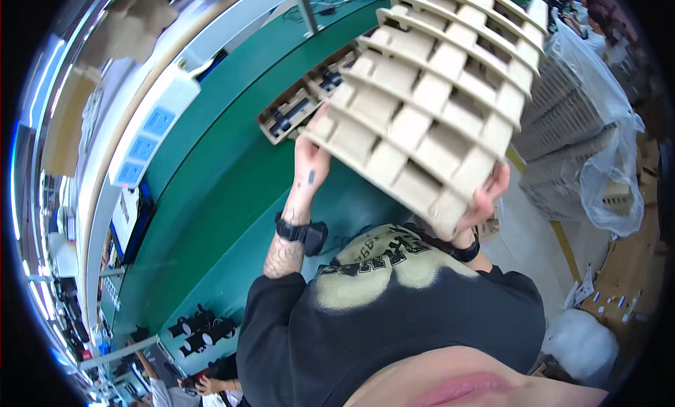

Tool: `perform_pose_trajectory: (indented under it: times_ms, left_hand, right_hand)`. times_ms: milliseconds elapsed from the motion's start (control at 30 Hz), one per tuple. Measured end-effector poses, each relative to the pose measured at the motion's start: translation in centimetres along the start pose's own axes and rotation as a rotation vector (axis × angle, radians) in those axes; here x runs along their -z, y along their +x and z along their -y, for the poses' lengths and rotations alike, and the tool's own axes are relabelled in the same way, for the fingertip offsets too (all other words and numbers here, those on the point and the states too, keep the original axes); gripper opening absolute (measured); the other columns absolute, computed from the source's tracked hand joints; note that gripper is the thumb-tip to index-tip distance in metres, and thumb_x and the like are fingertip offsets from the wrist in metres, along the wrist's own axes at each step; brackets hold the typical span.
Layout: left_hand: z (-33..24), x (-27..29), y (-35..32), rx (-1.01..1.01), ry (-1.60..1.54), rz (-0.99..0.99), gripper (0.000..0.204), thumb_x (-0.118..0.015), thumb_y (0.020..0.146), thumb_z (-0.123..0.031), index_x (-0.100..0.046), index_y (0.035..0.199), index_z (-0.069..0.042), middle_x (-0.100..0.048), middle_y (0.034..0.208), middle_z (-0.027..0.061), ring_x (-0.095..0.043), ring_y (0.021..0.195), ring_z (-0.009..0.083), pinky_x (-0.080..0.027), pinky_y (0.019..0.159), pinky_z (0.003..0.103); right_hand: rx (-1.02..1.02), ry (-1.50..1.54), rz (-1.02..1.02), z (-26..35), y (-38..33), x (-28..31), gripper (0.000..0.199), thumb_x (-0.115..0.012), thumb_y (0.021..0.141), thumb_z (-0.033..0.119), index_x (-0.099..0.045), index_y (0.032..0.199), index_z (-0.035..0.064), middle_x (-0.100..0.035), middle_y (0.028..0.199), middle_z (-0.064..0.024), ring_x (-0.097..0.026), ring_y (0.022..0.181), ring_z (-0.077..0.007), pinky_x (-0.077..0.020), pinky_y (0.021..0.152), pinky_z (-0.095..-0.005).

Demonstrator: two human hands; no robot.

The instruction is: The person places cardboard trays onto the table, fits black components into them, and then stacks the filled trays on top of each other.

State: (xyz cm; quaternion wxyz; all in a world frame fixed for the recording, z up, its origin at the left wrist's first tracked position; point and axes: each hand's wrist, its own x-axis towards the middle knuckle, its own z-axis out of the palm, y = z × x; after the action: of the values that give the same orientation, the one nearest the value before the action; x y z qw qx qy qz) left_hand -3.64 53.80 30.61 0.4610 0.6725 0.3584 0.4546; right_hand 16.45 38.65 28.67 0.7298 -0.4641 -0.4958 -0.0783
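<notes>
We hold a stack of pulp trays [436, 98] up in front of us, tilted, well above the green table [232, 196]. Our left hand [311, 164] grips the stack's near left corner, fingers clenched under its edge. Our right hand [485, 196] clasps the lower right corner, fingers wrapped over the rim. Both wrists wear a dark band. The trays are beige moulded pulp, split by ribs into rows of box-shaped pockets; the pockets facing us are empty.

Behind the stack on the table lie two more trays [309, 98], flat and side by side, with dark parts set in their pockets. At the lower left, near the table's edge, stands a cluster of black cylinders [204, 326]. Another person's hand [204, 384] shows just below them.

The table runs as a long green strip, bordered on the left by a white rail with blue sockets [151, 136]. To the right, on the floor, stand tall stacks of pale crates [562, 119], partly covered by a clear plastic bag [612, 168]. Brown cardboard [633, 266] lies further right, and a yellow line [562, 242] crosses the grey floor.
</notes>
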Motion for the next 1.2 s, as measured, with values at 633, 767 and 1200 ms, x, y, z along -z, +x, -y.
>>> perform_pose_trajectory:
  times_ms: [633,767,1200]
  left_hand:
    - [14.0,16.5,-26.0,0.834,-0.405,-0.482,0.051,-0.057,0.09,-0.034,-0.046,0.128,-0.002,-0.063,0.109,0.0145,-0.062,0.099,0.026,-0.049,0.086,0.04]
    - [12.9,10.8,-24.7,0.847,0.001,-0.306,0.046,-0.054,0.089,-0.033,-0.048,0.122,-0.001,-0.064,0.097,0.012,-0.063,0.09,0.0253,-0.051,0.08,0.041]
    - [6.1,9.3,-34.3,0.638,-0.167,-0.821,0.034,-0.049,0.091,-0.011,-0.049,0.123,-0.002,-0.062,0.11,0.011,-0.059,0.096,0.0158,-0.049,0.082,0.028]
  right_hand:
    - [-0.222,-0.265,0.538,-3.3,-3.3,-2.8,0.027,-0.057,0.086,0.007,-0.06,0.112,-0.0009,-0.063,0.109,-0.0123,-0.059,0.099,-0.0226,-0.0448,0.087,-0.0299]
    - [-0.32,-0.238,0.726,-14.9,-4.9,-6.5,0.041,-0.062,0.086,0.02,-0.055,0.122,0.0012,-0.061,0.112,-0.0096,-0.057,0.1,-0.0194,-0.0432,0.088,-0.0298]
    - [-0.74,-0.011,0.722,-17.2,-9.9,-9.7,0.037,-0.07,0.081,0.029,-0.064,0.097,-0.0035,-0.065,0.098,-0.0103,-0.059,0.09,-0.0178,-0.0445,0.083,-0.0299]
